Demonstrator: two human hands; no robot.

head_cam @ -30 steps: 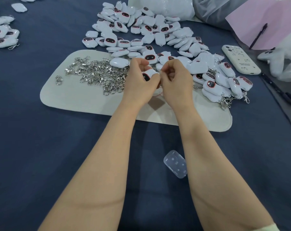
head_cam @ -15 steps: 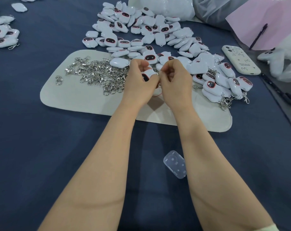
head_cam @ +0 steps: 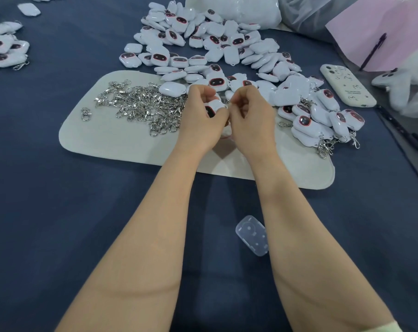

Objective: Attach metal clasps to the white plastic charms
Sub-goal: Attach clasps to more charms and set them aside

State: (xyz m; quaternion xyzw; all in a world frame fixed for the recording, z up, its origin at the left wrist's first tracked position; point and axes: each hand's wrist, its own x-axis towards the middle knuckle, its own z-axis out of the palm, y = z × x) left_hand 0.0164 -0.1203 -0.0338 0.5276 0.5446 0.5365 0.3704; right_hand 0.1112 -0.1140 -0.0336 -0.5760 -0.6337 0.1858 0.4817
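Observation:
My left hand (head_cam: 202,123) grips a white plastic charm (head_cam: 212,107) with a dark, red-rimmed face, held above a cream mat (head_cam: 112,140). My right hand (head_cam: 252,121) has its fingers curled, and its fingertips pinch at the charm's right edge; the clasp there is hidden by my fingers. A heap of silver metal clasps (head_cam: 143,104) lies on the mat to the left of my hands. Many loose charms (head_cam: 203,44) are piled beyond the mat. At the right lies a cluster of charms with clasps on them (head_cam: 323,123).
A white phone (head_cam: 348,86) lies at the right, near a dark pen (head_cam: 402,130) and pink paper (head_cam: 382,32). A clear plastic case (head_cam: 252,234) sits on the blue cloth between my forearms. More charms (head_cam: 4,51) lie far left. Plastic bags (head_cam: 246,8) are at the back.
Both hands stay together at the same place; the fingers shift slightly around the charm. Nothing else has moved.

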